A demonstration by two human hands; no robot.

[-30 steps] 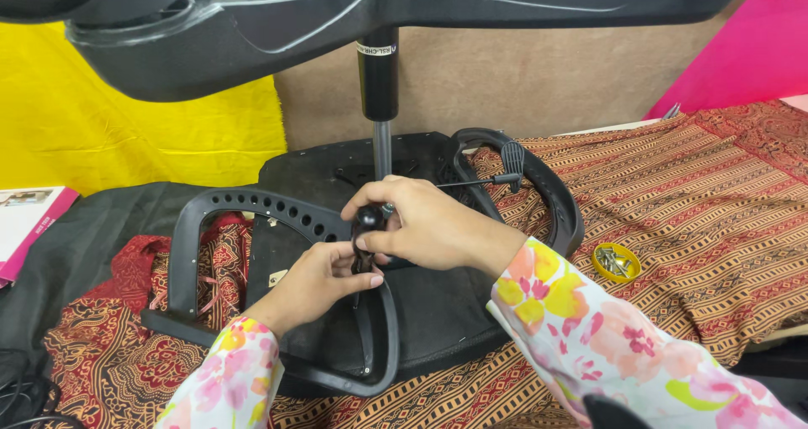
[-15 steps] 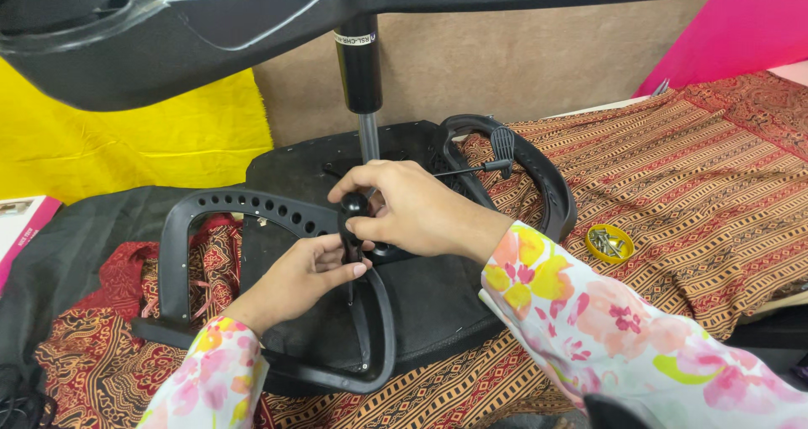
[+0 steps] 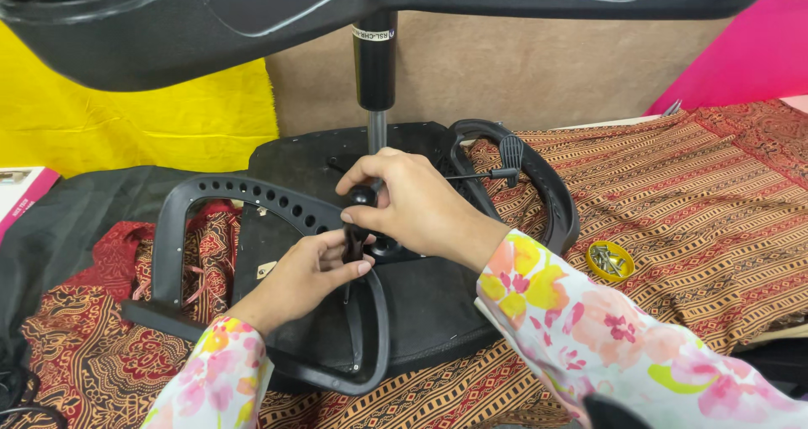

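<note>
A small round yellow dish (image 3: 611,260) sits on the patterned brown cloth (image 3: 699,202) at the right of the frame, well apart from the hands; it holds a little heap of metal pieces, probably screws, though they are too small to tell for sure.

At the centre of the frame an upturned black chair seat (image 3: 421,303) lies flat on the cloth. A metal column with a black sleeve (image 3: 374,67) rises from it to the dark chair base (image 3: 210,17) that fills the top of the frame and hides the wall behind.

The right hand (image 3: 412,206) is closed around a black knob (image 3: 362,196) just in front of the column, fingers curled over its top. The left hand (image 3: 307,273) comes up from the lower left and pinches the black part (image 3: 353,244) just below the knob between thumb and fingertips; what that part joins to is hidden by the two hands.

A black curved armrest (image 3: 219,198) with a row of holes arches over the left of the seat and loops round below the left hand. A second armrest (image 3: 539,185) curves round the right edge of the seat, with a thin dark tool (image 3: 497,173) lying across it.

A yellow sheet (image 3: 126,126) hangs at the upper left, a pink one (image 3: 741,59) at the upper right.
</note>
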